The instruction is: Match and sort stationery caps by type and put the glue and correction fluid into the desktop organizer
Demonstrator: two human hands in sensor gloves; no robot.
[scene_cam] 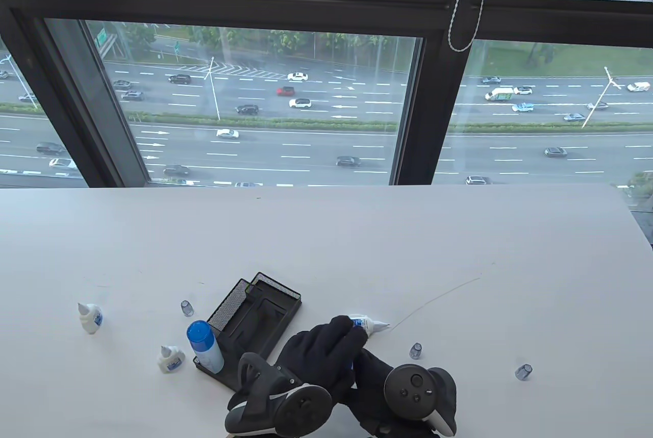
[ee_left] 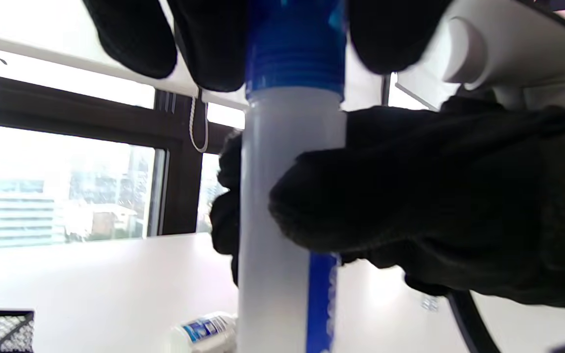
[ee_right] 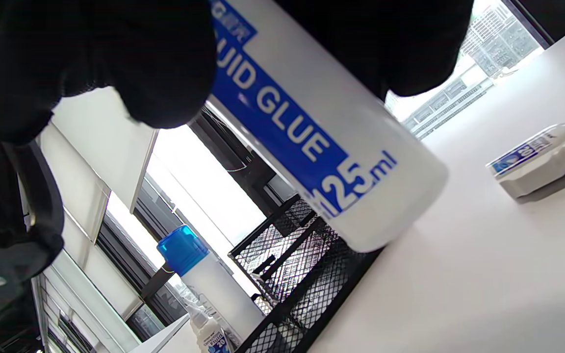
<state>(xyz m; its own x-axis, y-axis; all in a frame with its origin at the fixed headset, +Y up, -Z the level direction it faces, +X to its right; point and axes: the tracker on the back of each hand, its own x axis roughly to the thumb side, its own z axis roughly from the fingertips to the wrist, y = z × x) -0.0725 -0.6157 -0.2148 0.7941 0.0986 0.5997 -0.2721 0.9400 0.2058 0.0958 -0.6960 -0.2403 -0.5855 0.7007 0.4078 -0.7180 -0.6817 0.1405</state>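
Label: "LIQUID GLUE" partly readable, then "25 ml" after a hidden digit, white on blue, on the held glue bottle (ee_right: 312,132).
Left hand (scene_cam: 326,351): curled around the bottle's upper body near the blue threaded neck.
Right hand (scene_cam: 387,382): wrapped around the lower body, just beside the left.
Bottle axis: long axis up-right in the table view, white nozzle (scene_cam: 376,326) toward the bare table (scene_cam: 459,244).
Location: above the table, beside the black mesh organizer (scene_cam: 255,326).
In organizer: blue-capped glue (scene_cam: 204,343), upright.
Loose: two correction fluid bottles (scene_cam: 91,316) (scene_cam: 171,359), three clear caps (scene_cam: 187,308) (scene_cam: 416,351) (scene_cam: 523,371).
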